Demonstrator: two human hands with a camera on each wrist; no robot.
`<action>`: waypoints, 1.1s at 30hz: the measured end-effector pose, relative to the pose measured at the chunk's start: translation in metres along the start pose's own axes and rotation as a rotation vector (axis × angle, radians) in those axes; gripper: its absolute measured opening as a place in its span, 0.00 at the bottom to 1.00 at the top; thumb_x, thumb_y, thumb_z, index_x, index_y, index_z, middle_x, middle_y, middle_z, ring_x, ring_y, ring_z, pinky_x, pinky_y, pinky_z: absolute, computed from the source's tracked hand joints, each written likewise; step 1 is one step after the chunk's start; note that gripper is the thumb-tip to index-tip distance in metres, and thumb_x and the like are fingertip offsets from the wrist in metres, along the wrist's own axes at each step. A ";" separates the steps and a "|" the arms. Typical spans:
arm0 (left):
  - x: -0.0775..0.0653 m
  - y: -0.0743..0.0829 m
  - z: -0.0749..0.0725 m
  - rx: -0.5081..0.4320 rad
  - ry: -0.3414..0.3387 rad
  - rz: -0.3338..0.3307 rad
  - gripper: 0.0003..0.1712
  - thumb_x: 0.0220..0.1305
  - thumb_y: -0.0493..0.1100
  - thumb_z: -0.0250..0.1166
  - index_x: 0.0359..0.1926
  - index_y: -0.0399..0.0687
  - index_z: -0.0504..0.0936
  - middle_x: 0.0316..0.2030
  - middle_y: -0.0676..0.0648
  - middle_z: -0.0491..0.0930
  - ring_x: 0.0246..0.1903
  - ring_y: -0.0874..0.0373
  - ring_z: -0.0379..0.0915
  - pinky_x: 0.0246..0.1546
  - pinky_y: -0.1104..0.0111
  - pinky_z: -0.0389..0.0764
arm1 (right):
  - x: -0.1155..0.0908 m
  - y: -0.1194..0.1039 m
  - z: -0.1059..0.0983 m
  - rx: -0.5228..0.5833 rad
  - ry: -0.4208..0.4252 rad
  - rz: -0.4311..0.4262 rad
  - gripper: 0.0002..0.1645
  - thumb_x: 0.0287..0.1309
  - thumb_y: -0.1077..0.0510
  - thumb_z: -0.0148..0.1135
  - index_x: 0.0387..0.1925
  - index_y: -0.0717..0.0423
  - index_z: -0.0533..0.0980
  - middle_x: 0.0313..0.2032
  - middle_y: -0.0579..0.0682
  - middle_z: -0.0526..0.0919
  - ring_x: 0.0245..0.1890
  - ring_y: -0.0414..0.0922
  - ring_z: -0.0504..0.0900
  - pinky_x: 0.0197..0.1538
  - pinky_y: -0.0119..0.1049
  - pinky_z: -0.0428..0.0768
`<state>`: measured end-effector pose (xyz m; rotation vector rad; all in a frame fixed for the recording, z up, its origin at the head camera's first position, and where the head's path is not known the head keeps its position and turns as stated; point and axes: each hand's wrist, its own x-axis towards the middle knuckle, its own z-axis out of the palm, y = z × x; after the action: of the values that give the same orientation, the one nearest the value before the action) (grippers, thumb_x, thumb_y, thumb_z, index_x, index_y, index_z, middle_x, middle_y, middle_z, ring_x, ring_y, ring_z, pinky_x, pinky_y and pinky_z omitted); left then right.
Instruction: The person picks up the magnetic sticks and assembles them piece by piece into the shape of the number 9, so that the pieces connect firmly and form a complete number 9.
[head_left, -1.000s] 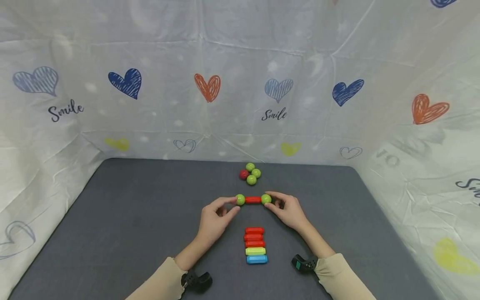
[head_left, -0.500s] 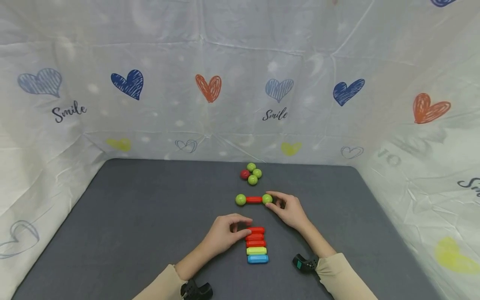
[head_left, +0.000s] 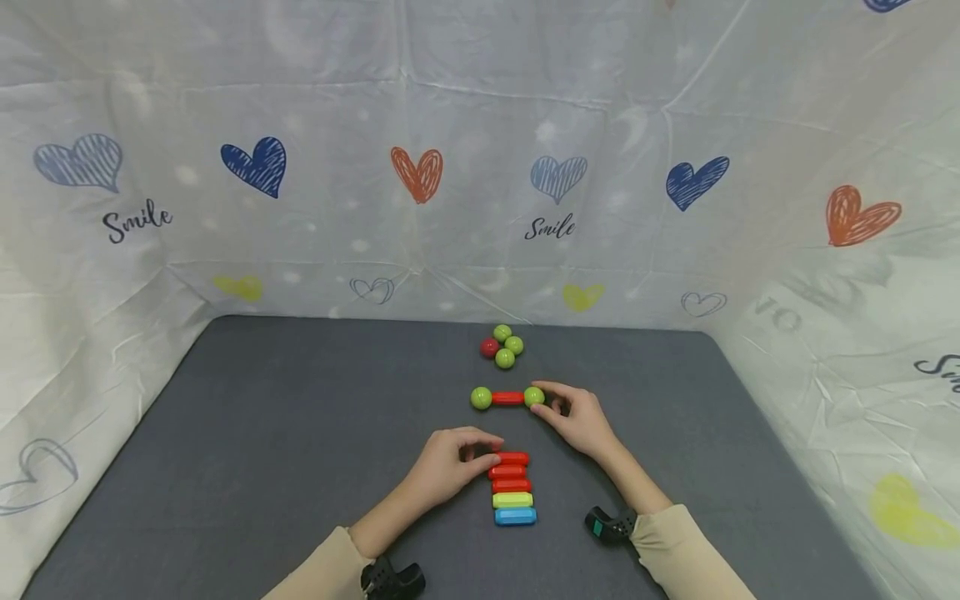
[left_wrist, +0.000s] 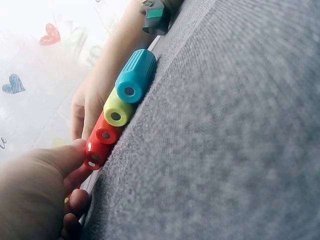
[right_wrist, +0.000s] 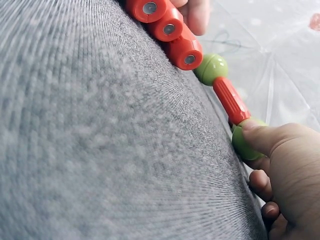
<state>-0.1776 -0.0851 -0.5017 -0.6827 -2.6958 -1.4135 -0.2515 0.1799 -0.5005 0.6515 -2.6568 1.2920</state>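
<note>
On the grey table, a red magnetic rod (head_left: 507, 399) joins two green balls, one at each end. My right hand (head_left: 576, 419) pinches the right-hand green ball (head_left: 534, 397) between thumb and fingers; the left-hand green ball (head_left: 482, 398) sits free. Nearer to me lies a column of rods: several red, then a yellow-green rod (head_left: 513, 500) and a blue rod (head_left: 515, 517). My left hand (head_left: 447, 463) pinches the farthest red rod (head_left: 514, 458) at its left end. In the left wrist view the thumb (left_wrist: 70, 156) presses against that red rod, whose ends show round metal discs.
Beyond the joined piece lies a cluster of balls, several green and one red ball (head_left: 489, 347). A white sheet (head_left: 480, 250) printed with hearts rises behind the table's far edge. Both wrists carry black camera bands (head_left: 611, 527).
My left hand has let go of the left green ball, come back toward me and taken hold of the farthest red rod. My right hand stays on its green ball.
</note>
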 end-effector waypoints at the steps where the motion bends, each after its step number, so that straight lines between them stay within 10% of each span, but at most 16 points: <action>1: 0.000 0.000 0.000 0.001 -0.002 -0.003 0.12 0.67 0.45 0.76 0.51 0.54 0.93 0.39 0.59 0.89 0.22 0.68 0.67 0.24 0.72 0.72 | 0.000 0.000 0.000 -0.001 0.000 -0.001 0.24 0.66 0.55 0.75 0.61 0.55 0.85 0.20 0.39 0.75 0.19 0.35 0.69 0.27 0.31 0.67; 33: 0.000 0.001 -0.001 0.047 -0.039 0.045 0.12 0.65 0.41 0.77 0.50 0.52 0.94 0.43 0.56 0.90 0.23 0.70 0.68 0.26 0.73 0.73 | 0.001 0.000 0.000 0.000 -0.005 0.012 0.24 0.65 0.54 0.76 0.61 0.55 0.85 0.20 0.39 0.75 0.19 0.35 0.68 0.26 0.30 0.66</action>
<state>-0.1776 -0.0856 -0.5001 -0.7697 -2.7148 -1.3369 -0.2519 0.1793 -0.5003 0.6404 -2.6686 1.2957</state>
